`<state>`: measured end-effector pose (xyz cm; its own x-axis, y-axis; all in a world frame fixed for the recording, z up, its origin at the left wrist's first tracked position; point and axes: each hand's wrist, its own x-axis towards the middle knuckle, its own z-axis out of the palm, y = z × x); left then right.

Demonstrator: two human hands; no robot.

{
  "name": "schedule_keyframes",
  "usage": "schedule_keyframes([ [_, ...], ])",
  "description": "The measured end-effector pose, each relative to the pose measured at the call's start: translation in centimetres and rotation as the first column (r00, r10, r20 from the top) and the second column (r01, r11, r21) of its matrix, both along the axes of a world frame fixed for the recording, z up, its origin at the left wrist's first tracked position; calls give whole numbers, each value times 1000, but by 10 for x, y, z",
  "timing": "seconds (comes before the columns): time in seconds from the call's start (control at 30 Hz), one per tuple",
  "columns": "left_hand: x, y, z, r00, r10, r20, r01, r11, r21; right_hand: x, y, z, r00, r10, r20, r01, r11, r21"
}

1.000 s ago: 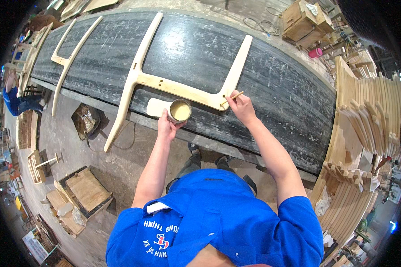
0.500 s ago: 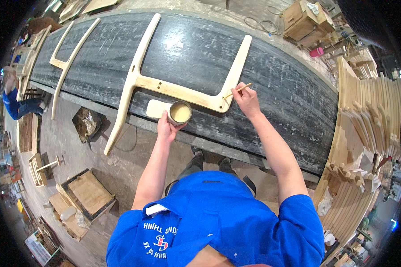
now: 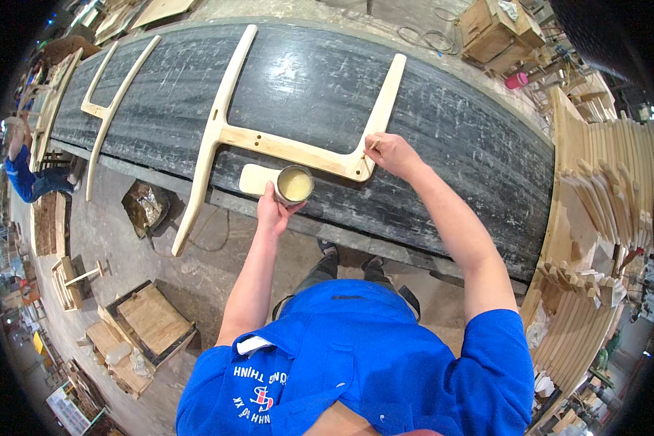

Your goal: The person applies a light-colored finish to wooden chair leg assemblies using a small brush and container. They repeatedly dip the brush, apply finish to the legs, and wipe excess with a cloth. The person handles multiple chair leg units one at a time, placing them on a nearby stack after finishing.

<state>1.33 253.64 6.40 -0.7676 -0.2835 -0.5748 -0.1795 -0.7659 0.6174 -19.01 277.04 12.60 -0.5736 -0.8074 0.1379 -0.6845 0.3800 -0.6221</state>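
Note:
My left hand [image 3: 272, 212] is closed around a round can [image 3: 295, 184] of pale yellow liquid, held over the near edge of the dark table. A flat, pale piece with rounded corners [image 3: 254, 179] shows beside the can; whether it is held too or lies on the table I cannot tell. In my right hand [image 3: 394, 155] a thin wooden stick [image 3: 373, 145] is pinched. Its lower end points down at the right corner of a light wooden chair-side frame [image 3: 298, 151], close to a small hole there. The frame lies flat, with dark holes along its crosspiece.
The dark, scuffed table [image 3: 472, 182] runs from left to right. A second wooden frame [image 3: 109, 112] lies on its left part. Stacked wooden parts [image 3: 607, 182] stand at the right. A wooden box [image 3: 152, 320] is on the floor at lower left. Another person [image 3: 33, 174] is at far left.
My right hand has shifted slightly left and turned, bringing the stick more upright at the frame's corner. My left hand keeps the can in nearly the same place.

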Motion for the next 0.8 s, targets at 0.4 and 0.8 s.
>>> schedule_keyframes([
  [0.4,-11,19,4,996,-87,12,87,993,-73,-4,38,40,965,-33,261,66,991,-120],
  [0.8,-67,116,67,842,-539,26,532,823,-198,52,102,93,859,-49,510,277,882,-381],
])
